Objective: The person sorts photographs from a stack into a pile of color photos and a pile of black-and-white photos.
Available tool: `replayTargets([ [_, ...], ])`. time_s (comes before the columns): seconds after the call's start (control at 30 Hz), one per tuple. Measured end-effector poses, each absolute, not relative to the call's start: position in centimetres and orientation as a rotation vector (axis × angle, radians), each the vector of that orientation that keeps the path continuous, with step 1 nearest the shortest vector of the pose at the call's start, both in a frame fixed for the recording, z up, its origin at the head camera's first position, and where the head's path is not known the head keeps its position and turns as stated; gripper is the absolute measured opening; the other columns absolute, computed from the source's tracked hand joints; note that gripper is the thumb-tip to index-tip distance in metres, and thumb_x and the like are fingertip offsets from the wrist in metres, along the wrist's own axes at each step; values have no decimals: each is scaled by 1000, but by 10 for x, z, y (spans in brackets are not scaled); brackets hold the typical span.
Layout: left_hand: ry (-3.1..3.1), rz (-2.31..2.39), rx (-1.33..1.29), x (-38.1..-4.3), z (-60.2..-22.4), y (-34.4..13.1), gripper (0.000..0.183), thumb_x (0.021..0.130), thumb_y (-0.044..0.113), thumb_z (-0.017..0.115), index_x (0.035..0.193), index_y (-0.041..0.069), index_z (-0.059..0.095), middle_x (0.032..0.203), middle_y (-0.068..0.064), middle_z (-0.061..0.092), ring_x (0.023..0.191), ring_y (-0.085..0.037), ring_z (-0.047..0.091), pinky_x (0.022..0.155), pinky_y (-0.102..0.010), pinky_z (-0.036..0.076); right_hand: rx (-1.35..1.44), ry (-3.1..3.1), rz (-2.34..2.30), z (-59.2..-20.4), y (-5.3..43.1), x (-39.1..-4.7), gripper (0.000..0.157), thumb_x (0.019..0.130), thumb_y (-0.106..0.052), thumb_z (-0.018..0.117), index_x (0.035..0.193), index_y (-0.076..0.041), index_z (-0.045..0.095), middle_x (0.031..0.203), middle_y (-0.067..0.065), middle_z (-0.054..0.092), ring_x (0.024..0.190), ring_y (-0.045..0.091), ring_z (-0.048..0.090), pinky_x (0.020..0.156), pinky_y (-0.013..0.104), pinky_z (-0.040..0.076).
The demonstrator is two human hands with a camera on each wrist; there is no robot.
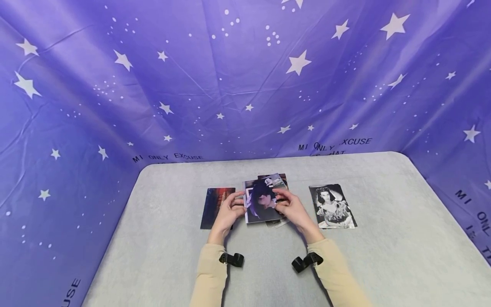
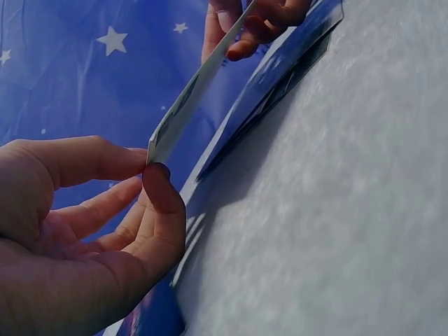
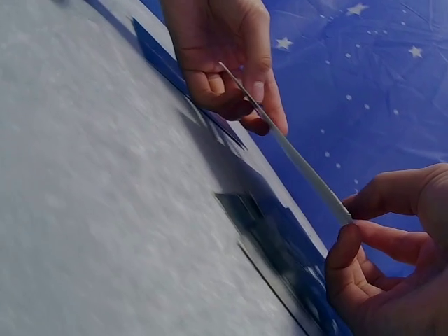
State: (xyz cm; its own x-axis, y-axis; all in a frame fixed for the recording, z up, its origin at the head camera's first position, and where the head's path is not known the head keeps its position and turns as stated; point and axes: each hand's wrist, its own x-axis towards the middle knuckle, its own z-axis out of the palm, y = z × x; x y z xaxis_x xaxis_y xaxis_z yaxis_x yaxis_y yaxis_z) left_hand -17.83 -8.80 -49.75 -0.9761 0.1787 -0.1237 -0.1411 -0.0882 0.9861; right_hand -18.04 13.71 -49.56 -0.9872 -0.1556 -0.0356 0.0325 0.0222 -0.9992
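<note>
A photo print (image 1: 258, 204) of a dark-haired person is held above the middle of the table. My left hand (image 1: 228, 212) pinches its left edge between thumb and fingertips. On the opposite edge, my right hand (image 1: 294, 209) pinches it the same way. Both wrist views show the held print nearly edge-on, raised off the surface. Beneath and behind it lie more overlapping photo prints (image 1: 283, 177), mostly hidden. To the left, partly behind my left hand, is a dark blue and red photo print (image 1: 211, 211).
A black-and-white portrait photo (image 1: 333, 209) lies at the right, on top of at least one other print. The grey table (image 1: 391, 238) has rounded far corners. A purple curtain with white stars (image 1: 249, 76) surrounds its back and sides.
</note>
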Motion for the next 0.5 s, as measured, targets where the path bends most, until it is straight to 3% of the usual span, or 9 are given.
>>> replayTargets([
  [0.1,1980,2153,31,-177,-494,-95,57,79,-19,55,135,-12,44,109,-30,55,81,-14,62,71,-27,50,-137,2161,-2094,-495,129,-179,54,77,19,54,130,15,47,104,25,52,70,7,54,59,17,43],
  [0.5,2141,2148,12,-173,-513,-124,56,79,-16,58,133,-7,51,99,-18,61,75,-10,62,69,-21,49,-202,2271,-2046,-511,98,-178,53,75,16,59,127,9,54,97,20,57,67,8,55,61,18,45],
])
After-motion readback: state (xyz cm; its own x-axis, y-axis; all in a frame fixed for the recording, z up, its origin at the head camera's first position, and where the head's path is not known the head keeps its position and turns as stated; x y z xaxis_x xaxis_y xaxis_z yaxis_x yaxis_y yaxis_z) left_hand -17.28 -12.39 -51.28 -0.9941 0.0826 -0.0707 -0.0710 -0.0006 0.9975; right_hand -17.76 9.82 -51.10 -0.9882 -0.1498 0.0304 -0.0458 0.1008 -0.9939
